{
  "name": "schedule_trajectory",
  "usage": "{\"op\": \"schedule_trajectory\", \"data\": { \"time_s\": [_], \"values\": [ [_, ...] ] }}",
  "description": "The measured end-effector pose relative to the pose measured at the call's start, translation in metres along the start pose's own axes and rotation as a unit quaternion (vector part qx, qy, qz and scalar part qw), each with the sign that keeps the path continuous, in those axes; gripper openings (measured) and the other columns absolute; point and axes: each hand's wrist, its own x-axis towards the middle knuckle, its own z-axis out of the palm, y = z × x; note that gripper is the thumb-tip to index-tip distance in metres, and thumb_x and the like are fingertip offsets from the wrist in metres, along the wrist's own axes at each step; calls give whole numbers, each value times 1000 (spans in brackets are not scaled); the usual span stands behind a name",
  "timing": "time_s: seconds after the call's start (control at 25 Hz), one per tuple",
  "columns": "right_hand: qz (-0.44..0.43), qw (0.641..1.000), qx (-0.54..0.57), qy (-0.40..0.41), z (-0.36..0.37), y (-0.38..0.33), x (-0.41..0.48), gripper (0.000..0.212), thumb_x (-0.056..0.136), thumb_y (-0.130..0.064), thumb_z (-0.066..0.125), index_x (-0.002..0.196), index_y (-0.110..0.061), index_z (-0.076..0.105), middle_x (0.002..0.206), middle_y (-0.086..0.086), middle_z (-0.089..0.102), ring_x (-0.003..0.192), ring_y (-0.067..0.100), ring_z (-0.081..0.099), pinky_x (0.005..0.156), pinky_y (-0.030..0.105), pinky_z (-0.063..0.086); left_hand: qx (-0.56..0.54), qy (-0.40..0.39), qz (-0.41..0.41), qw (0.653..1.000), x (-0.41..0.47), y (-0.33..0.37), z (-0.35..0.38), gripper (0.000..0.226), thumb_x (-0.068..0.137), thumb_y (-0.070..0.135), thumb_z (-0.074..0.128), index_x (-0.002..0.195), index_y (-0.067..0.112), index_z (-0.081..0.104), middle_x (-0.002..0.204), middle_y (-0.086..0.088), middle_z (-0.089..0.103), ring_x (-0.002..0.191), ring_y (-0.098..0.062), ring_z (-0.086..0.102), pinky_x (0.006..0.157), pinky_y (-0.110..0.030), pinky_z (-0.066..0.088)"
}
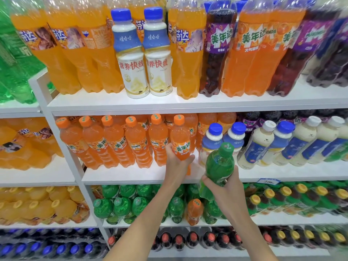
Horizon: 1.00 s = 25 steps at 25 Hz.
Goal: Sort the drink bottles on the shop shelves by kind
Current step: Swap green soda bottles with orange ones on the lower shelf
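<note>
Left hand (176, 159), fingers curled, grips an orange bottle (181, 140) at the 3 o'clock end of the orange row on the middle shelf (131, 176). Right hand (227, 185) grips a green bottle (219, 164), cap tilted toward 1 o'clock, at 4 o'clock from the orange bottle.

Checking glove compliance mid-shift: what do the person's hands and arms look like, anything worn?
The left hand and right hand are ungloved, with no rings or watch visible. The left forearm and right forearm are uncovered; no sleeve in view.
</note>
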Motion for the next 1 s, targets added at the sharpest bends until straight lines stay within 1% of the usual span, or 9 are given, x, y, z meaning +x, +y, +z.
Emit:
{"op": "schedule_trajectory", "data": {
  "time_s": [0.12, 0.24, 0.32, 0.44, 0.56, 0.64, 0.8, 0.92, 1.0],
  "values": [
    [3, 1000, 5, -8, -3, 0, -2, 56, 83, -20, 84, 123, -28, 45, 104, -15, 65, 88, -6, 62, 68, 15, 46, 4, 9, 12, 1000, 7, -5, 9, 64, 87, 2, 77, 130, 21, 34, 119, 3, 62, 106, -6, 65, 89, -32, 52],
    [5, 1000, -2, -11, -5, 0, -1, 57, 83, -20, 84, 124, -28, 45, 105, -14, 65, 86, -8, 63, 67, 15, 48, 4, 16, 21, 1000, 11, -11, 15, 66, 87, 6, 78, 132, 22, 32, 124, 4, 61, 113, -9, 62, 98, -37, 52],
    [5, 1000, -9, -12, -4, 0, -1, 58, 83, -21, 84, 124, -27, 45, 105, -13, 65, 87, -8, 62, 66, 15, 49, 13, 27, 32, 999, 12, -15, 18, 69, 88, 12, 79, 136, 23, 30, 129, 5, 59, 118, -9, 60, 102, -38, 50],
    [6, 1000, -13, -15, -3, 1, -1, 59, 82, -21, 84, 125, -28, 45, 106, -14, 65, 89, -8, 63, 66, 11, 49, 29, 38, 53, 997, 12, -21, 19, 75, 90, 23, 79, 142, 21, 25, 137, 0, 56, 125, -14, 57, 108, -39, 48],
    [7, 1000, -15, -22, 0, 2, -2, 58, 83, -22, 84, 125, -28, 44, 106, -15, 65, 92, -3, 63, 65, 11, 49, 48, 17, 53, 997, 14, -27, 15, 81, 91, 27, 78, 148, 20, 20, 144, -2, 51, 132, -17, 53, 112, -39, 45],
    [9, 1000, -13, -25, 2, 1, -2, 60, 83, -22, 84, 127, -28, 44, 107, -17, 64, 92, -6, 63, 66, 11, 48, 59, 3, 44, 997, 12, -27, 11, 80, 93, 21, 76, 148, 16, 19, 144, -3, 52, 132, -17, 53, 112, -38, 45],
    [14, 999, -18, -33, 6, -1, -3, 59, 83, -22, 84, 126, -29, 43, 104, -20, 63, 86, -19, 59, 63, 6, 48, 95, -3, 28, 995, 8, -30, 6, 66, 94, 13, 74, 141, 16, 29, 138, -3, 52, 129, -17, 53, 110, -36, 46],
    [16, 999, -22, -35, 8, -2, -4, 56, 83, -22, 84, 122, -28, 44, 101, -18, 63, 83, -15, 61, 61, 8, 48, 148, -2, 19, 989, 8, -41, 0, 59, 90, 19, 79, 138, 20, 43, 131, 0, 56, 123, -17, 56, 105, -38, 50],
    [14, 999, -22, -35, 8, -3, -5, 55, 83, -24, 84, 120, -30, 44, 101, -19, 63, 83, -12, 61, 61, 10, 47, 170, 13, -3, 985, 4, -48, -4, 52, 86, 25, 83, 127, 23, 51, 124, 4, 63, 115, -18, 63, 97, -38, 55]
  ]
}}
